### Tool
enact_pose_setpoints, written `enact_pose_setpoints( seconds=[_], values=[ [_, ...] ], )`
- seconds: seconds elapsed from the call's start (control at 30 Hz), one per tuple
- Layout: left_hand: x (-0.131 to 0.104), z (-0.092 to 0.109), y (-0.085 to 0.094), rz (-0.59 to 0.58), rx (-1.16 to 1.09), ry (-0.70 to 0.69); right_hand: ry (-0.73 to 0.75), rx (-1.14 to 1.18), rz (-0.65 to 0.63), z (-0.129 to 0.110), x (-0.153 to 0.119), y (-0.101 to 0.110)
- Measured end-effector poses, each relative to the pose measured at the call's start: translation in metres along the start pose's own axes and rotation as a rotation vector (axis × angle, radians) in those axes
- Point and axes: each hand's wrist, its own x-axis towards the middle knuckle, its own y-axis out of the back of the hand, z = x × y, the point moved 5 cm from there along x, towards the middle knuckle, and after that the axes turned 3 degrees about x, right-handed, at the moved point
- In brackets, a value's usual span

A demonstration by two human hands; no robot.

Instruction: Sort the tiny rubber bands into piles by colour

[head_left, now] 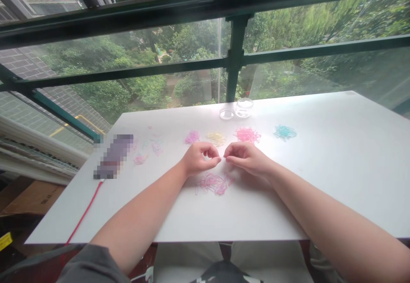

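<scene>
Both bare forearms reach forward, left hand (199, 157) and right hand (245, 156) curled, pinched fingertips nearly meeting in the middle.

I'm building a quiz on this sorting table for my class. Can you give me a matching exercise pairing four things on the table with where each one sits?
Things
1. teal pile of small rubber bands
2. clear round plastic jar
3. thin red cord
4. loose heap of pink rubber bands

Places
A. at the table's left front edge
B. at the far edge, beside a clear round lid
C. just below the left hand and right hand
D. rightmost in the row of piles

Pairs: 1-D, 2-B, 3-A, 4-C
</scene>
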Motion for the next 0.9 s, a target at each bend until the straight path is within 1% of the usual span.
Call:
enact_pose_setpoints(
  seconds=[0.13, 0.27, 0.37, 0.47, 0.53, 0.73, 0.9],
  values=[
    [0.0001, -0.0001, -0.0003, -0.004, -0.003, -0.005, 0.027, -0.049, 0.008, -0.0023, 0.0003, 0.0011],
    [-0.0004, 0.0006, -0.001, -0.009, -0.007, -0.008, 0.04, -0.108, -0.017, -0.0035, -0.0007, -0.0003],
    [-0.0006, 0.0004, -0.0014, -0.007, 0.006, 0.002, 0.054, -0.226, -0.014, -0.0052, -0.0023, -0.0015],
    [-0.0005, 0.0002, -0.0015, -0.006, 0.012, 0.012, 0.079, -0.377, 0.014, -0.0075, -0.0035, -0.0019],
    [-0.0004, 0.0002, -0.0019, -0.011, 0.011, 0.011, 0.092, -0.437, 0.025, -0.0085, -0.0039, -0.0017],
    [-0.0005, 0.0003, -0.0035, -0.037, 0.006, 0.007, 0.08, -0.427, 0.037, -0.0089, -0.0038, 0.0003],
    [-0.0002, -0.0001, -0.0019, -0.025, 0.001, 0.0, 0.085, -0.435, 0.033, -0.0095, -0.0039, -0.0019]
  ],
)
